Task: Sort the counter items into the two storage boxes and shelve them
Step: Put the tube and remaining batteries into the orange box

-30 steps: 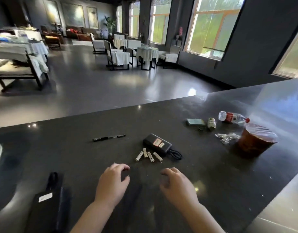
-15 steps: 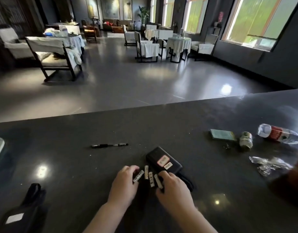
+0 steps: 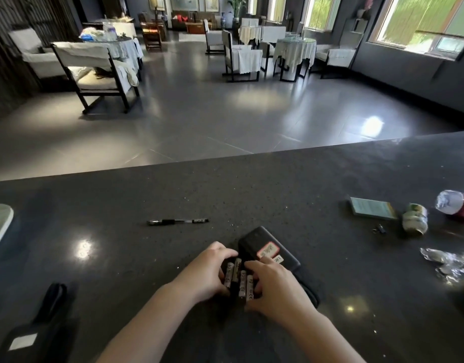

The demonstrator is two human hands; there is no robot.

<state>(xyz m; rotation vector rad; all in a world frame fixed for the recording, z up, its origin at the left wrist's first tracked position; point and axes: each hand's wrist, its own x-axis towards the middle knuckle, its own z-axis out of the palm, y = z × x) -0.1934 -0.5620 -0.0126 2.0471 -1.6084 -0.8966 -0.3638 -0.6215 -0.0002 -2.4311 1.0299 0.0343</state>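
1. Four batteries [image 3: 238, 280] lie side by side on the dark counter [image 3: 304, 184] at roughly 6 o'clock in the head view. Their long axes run near 12-to-6, tilted slightly toward 1 o'clock.
2. The left hand [image 3: 203, 273] cups the row from 9 o'clock, fingers curled against the outermost battery. The right hand [image 3: 275, 289] presses in from 3 o'clock, fingers curled against the opposite end of the row. Whether either hand has lifted a battery cannot be told.
3. One black case [image 3: 267, 254] with two labels lies just beyond the batteries; the right hand covers its near end.
4. One pen [image 3: 177, 221] lies at 11 o'clock, long axis 9-to-3.
5. At 3 o'clock: one flat card box [image 3: 372, 208], one small jar [image 3: 414, 222] on its side, one bottle [image 3: 454, 205] cut by the frame edge, and crumpled foil [image 3: 445, 263].
6. One black pouch [image 3: 40, 328] at 8 o'clock is partly out of frame.
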